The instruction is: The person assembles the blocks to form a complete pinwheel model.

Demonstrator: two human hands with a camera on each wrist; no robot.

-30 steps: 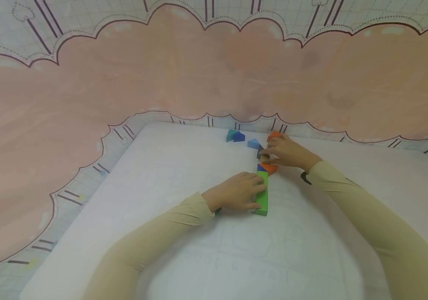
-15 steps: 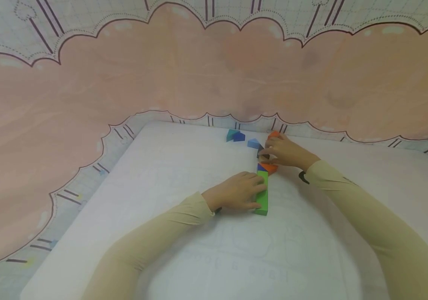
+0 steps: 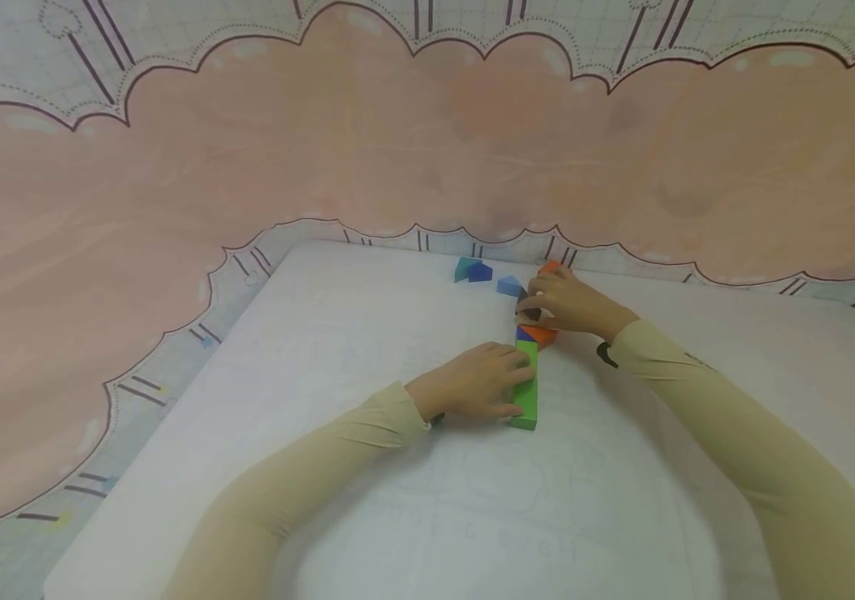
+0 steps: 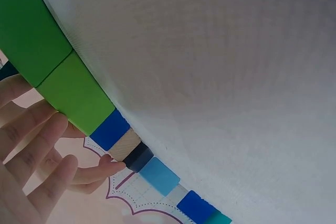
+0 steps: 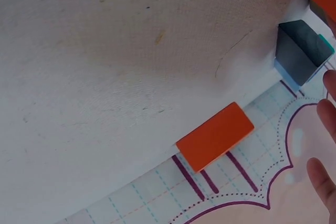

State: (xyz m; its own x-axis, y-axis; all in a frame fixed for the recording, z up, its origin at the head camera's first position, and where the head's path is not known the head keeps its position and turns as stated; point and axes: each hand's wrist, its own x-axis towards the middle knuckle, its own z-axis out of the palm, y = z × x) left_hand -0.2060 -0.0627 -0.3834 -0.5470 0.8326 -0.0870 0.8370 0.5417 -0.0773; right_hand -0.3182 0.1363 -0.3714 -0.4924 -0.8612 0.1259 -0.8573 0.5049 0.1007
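Note:
In the head view my left hand (image 3: 476, 382) rests over a green block (image 3: 525, 404), fingertips on its top. The left wrist view shows a darker green block (image 4: 31, 24) and a lighter green block (image 4: 79, 90) end to end, fingertips on the lighter one. Beyond them stand a blue block (image 4: 111, 128), a plain wooden block (image 4: 126, 144) and a dark grey block (image 4: 138, 157). My right hand (image 3: 573, 300) pinches the wooden block between thumb and finger, close to the dark grey one. Below its thumb sits an orange block (image 3: 542, 335).
Another orange block (image 5: 215, 137) lies beyond the right fingers. A light blue block (image 3: 509, 286), a dark blue one (image 3: 481, 272) and a teal one (image 3: 464, 268) stand near the back edge of the white table (image 3: 352, 333). A patterned cloth (image 3: 427, 150) hangs behind.
The right hand has shifted slightly left and closer to the blue block, covering more of the wooden block. My left hand stays on the green block.

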